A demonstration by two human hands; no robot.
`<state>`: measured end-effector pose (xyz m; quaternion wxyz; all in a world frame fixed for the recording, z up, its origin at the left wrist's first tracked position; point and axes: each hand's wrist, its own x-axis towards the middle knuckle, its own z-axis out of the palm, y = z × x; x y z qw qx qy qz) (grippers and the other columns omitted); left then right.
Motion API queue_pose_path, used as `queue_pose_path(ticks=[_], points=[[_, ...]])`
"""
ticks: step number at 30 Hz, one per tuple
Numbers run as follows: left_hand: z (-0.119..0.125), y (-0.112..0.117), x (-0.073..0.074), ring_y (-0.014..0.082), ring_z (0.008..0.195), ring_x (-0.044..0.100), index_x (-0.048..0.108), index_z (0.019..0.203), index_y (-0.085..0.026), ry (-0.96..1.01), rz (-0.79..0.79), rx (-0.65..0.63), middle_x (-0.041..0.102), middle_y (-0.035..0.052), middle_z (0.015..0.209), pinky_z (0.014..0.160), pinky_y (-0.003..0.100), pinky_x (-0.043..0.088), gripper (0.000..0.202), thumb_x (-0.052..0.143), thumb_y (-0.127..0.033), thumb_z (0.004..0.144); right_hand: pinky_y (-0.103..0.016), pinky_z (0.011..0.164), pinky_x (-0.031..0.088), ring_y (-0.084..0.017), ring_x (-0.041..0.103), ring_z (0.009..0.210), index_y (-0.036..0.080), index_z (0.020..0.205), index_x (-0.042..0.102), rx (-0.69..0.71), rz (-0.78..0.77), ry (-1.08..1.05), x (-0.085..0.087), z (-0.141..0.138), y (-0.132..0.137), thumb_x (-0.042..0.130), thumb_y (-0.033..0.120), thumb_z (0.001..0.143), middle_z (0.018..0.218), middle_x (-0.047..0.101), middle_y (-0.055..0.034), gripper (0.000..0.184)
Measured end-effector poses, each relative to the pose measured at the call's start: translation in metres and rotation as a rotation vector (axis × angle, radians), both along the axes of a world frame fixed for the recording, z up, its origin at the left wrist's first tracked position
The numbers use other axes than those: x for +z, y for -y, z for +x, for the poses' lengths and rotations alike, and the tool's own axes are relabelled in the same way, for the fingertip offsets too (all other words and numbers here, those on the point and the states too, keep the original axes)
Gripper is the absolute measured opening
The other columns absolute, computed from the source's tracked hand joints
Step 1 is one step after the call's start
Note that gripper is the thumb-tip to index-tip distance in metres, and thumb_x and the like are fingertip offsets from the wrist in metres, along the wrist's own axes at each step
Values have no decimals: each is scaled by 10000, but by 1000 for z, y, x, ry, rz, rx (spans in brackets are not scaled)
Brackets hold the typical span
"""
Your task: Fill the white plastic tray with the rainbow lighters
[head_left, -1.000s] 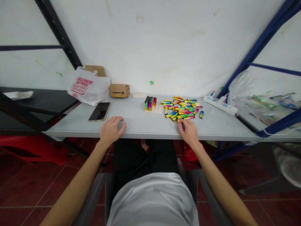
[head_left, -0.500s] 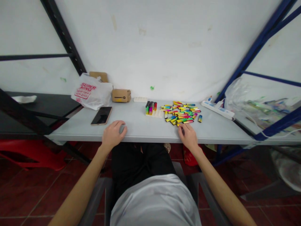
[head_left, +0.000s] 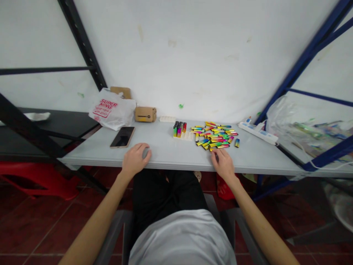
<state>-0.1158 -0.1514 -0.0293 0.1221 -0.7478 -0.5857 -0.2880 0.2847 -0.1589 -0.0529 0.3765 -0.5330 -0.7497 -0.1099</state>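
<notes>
My left hand (head_left: 136, 157) rests on the table near its front edge, with its fingers loosely bent and a gap between thumb and forefinger; it holds nothing that I can see. My right hand (head_left: 223, 162) lies at the near side of a pile of shiny multicoloured lighters (head_left: 216, 138). Its fingertips are beside the nearest lighter; thumb and forefinger are apart around a dark gap, and the other fingers are partly hidden. Left of the pile, several lighters (head_left: 179, 130) stand upright in the left part of a white slotted tray (head_left: 188, 136).
A phone (head_left: 122, 137) lies at left, before a white plastic bag (head_left: 113, 110) and a brown cardboard box (head_left: 145, 114). A second white tray (head_left: 167, 119) is by the wall. At right is a power strip (head_left: 258, 133) beside the blue rack (head_left: 298, 62).
The whole view has shifted slightly, so everything appears a little further right and lower. Both hands keep about the same place on the table, and the lighters look unmoved.
</notes>
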Motion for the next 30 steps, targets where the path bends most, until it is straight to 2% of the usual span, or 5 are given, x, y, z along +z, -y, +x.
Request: queue_pose_path(ticks=[13,30], points=[[-1,1,1,268,1039,644,613,1055,-214,-28,0,14,693,76,1117,871,367,482,243,440,-349,952,-376,850,448,-255,579,922,193,990,604,-5,-1,24,-2,0,0,434,248,983,941,646,-96,178],[1,3,3,270,1035,650,616,1062,-217,-18,0,19,697,82,1130,872,371,487,253,435,-354,948,-384,850,454,-255,580,928,201,993,604,8,1,11,-1,0,0,434,234,976,942,648,-94,174]])
